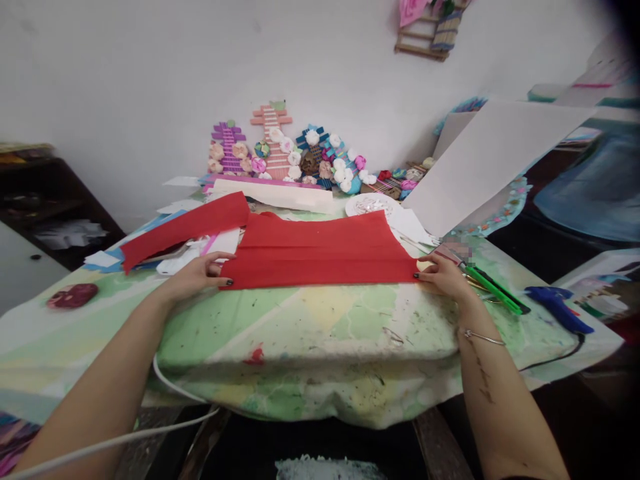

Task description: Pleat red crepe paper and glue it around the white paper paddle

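Note:
A wide red sheet [320, 252], either cloth or crepe paper, is spread flat on the table with faint creases across it. At its near left corner my left hand [207, 272] pinches the edge between thumb and fingers. My right hand [443, 275] grips the near right corner the same way, so the front edge runs straight between them. Beyond my left hand lies a separate red strip [185, 230], tilted over papers. Just right of my right hand is a green utility knife [495, 291], partly hidden by the hand.
A blue glue gun [560, 308] with a cord rests at the right. A white plate [373, 202] stands behind the sheet, near decorated craft pieces [277, 143] against the wall. A dark red object [73, 296] lies left. A white cable [150, 433] crosses the front.

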Tool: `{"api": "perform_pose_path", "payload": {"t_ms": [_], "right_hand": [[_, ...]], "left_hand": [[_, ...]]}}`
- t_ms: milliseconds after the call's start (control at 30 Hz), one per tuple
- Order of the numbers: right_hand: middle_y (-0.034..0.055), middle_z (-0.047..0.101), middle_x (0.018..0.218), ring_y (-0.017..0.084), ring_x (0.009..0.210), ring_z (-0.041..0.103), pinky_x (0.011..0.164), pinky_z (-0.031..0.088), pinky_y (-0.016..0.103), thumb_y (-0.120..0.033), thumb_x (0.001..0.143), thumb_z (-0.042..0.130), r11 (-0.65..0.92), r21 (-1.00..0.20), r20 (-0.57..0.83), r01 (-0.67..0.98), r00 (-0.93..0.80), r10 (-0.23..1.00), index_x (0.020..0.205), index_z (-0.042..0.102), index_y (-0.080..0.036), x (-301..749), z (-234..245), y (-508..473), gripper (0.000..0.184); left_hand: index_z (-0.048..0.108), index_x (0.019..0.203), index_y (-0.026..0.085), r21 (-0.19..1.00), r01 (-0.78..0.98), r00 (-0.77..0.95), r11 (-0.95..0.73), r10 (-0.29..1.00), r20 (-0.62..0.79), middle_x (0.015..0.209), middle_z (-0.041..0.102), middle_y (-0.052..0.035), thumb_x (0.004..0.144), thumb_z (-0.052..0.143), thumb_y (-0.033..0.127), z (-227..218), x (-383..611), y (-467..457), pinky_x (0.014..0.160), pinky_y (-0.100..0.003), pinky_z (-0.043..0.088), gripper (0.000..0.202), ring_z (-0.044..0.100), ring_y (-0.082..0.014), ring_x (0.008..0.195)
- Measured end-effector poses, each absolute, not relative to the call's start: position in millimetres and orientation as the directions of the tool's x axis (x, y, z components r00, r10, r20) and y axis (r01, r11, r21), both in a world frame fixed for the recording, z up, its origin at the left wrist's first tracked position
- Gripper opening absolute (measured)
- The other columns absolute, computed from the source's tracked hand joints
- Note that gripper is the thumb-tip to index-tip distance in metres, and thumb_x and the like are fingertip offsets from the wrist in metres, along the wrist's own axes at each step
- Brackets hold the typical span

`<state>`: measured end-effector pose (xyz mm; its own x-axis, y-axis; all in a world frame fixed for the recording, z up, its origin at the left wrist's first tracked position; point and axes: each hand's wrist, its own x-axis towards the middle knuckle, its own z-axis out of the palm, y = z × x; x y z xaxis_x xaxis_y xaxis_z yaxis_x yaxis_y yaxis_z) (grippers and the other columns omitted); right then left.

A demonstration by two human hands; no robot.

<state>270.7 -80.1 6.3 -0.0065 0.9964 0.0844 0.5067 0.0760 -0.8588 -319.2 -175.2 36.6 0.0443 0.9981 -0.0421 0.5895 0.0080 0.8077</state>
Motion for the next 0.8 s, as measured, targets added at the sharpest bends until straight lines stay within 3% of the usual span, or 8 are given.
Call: {"api": "perform_pose_path", "payload": {"t_ms": [267,500,800], "right_hand": [[0.0006,0.065,0.062,0.014,0.049,0.057,0.042,0.039,0.023,-0.04,0.055,0.08,0.085,-0.841,0.095,0.534,-0.009,0.995,0.1,0.059,-0.018,272.7,5.1,-81.7,0.054],[-0.0008,0.063,0.06,0.012,0.046,0.053,0.04,0.036,0.022,-0.04,0.054,0.081,0.082,-0.845,0.088,0.528,-0.014,0.996,0.098,0.059,-0.018,273.7,3.0,-80.4,0.054],[0.0001,0.064,0.061,0.013,0.046,0.052,0.041,0.036,0.023,-0.042,0.056,0.08,0.086,-0.828,0.084,0.554,-0.029,0.996,0.1,0.06,-0.018,274.9,3.6,-81.3,0.053]], "left_hand": [[0.049,0.124,0.02,0.79,0.612,0.108,-0.042,0.994,-0.03,0.06,0.053,0.0058,0.069,0.071,0.037,33.5,-322.0,-173.7,0.053,-0.023,0.043,0.061,0.054,-0.0138,0.056],[0.05,0.124,0.02,0.755,0.651,0.106,-0.073,0.994,0.004,0.056,0.039,0.0093,0.066,0.07,0.036,33.6,-320.0,-176.1,0.048,-0.02,0.035,0.063,0.042,-0.0099,0.049],[0.046,0.128,0.022,0.773,0.632,0.108,-0.055,0.994,-0.018,0.063,0.043,0.0069,0.072,0.068,0.033,32.0,-320.3,-179.1,0.051,-0.02,0.039,0.061,0.045,-0.0102,0.055]]}}
